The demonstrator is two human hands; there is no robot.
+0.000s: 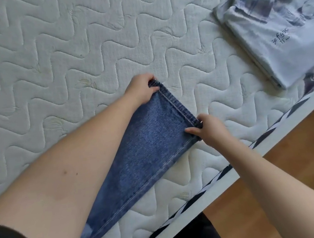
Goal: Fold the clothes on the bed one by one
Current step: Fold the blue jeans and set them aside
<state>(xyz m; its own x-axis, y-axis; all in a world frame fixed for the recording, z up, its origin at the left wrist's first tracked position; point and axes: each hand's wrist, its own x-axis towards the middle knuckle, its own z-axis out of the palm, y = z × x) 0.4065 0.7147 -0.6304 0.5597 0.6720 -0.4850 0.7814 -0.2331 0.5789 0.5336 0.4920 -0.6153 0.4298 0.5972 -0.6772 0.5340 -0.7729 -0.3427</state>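
A pair of blue jeans (147, 149) lies flat along the near edge of the quilted white mattress (68, 56), legs stacked, hem pointing away from me. My left hand (142, 90) pinches the far corner of the hem. My right hand (209, 128) pinches the near corner of the same hem. My left forearm covers part of the denim, and the waist end runs out of view at the bottom left.
A folded pale grey T-shirt (279, 34) with a dark print lies at the mattress's right corner. The bed's edge (252, 147) with black-and-white trim runs diagonally. Beyond it is wooden floor (301, 152), with my dark trouser leg (195, 235) below.
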